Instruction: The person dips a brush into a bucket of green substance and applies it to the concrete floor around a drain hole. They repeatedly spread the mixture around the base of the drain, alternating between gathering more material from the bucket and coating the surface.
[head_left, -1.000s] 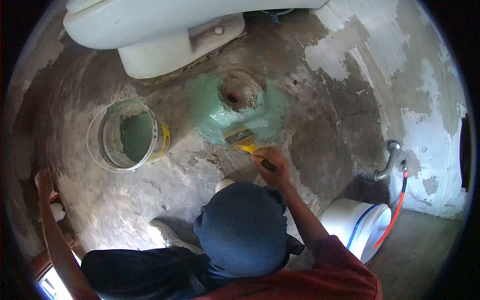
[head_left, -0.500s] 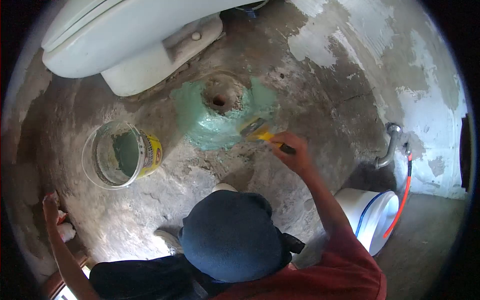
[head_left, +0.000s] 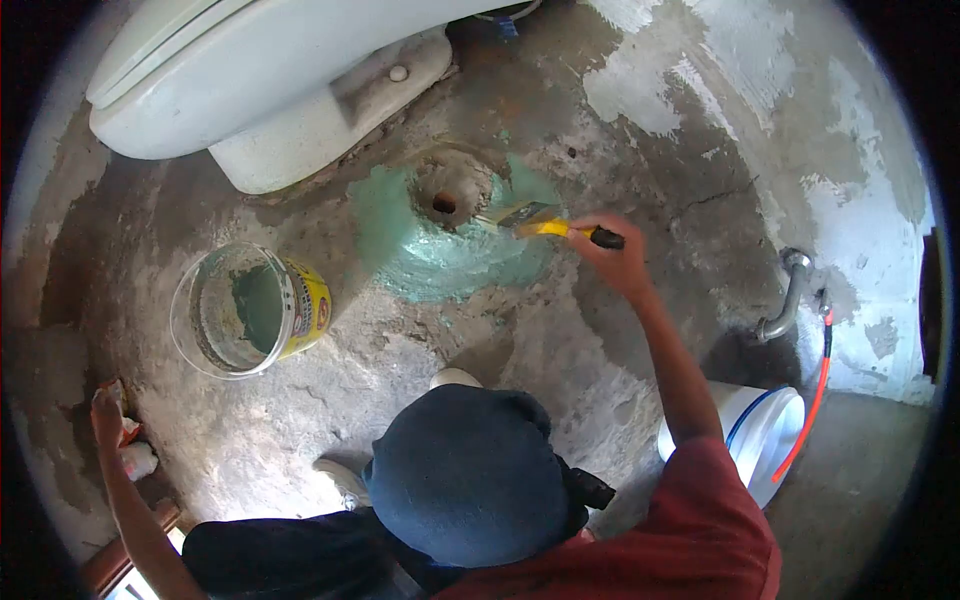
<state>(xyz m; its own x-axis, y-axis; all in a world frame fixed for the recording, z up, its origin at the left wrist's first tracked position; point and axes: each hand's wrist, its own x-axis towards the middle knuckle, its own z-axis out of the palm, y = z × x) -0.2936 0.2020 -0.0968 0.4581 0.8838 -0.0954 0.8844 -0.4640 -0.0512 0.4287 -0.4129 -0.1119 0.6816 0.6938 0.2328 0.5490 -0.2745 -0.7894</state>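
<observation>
My right hand (head_left: pixel 617 256) grips a paintbrush (head_left: pixel 548 226) with a yellow and black handle. Its bristles point left, at the edge of a round drain hole (head_left: pixel 445 203) in the floor. Wet-looking green coating (head_left: pixel 465 265) spreads on the concrete around that hole. On the far left, my left hand (head_left: pixel 106 412) is against a red and white packet (head_left: pixel 128 430) near the wall; its fingers are too small and dim to make out. Between my hands stands an open plastic bucket (head_left: pixel 285 310) with a yellow label, green coating inside.
A white toilet (head_left: pixel 260 100) stands at the upper left. A white bucket (head_left: pixel 735 420) lies on its side at the right, beside a red hose (head_left: pixel 822 385) and a metal pipe (head_left: pixel 785 300) on the wall. My capped head (head_left: pixel 470 475) covers the lower middle.
The paintbrush in my right hand has moved up and slightly right, from the lower right of the green patch to beside the drain hole. My left hand stays by the packet.
</observation>
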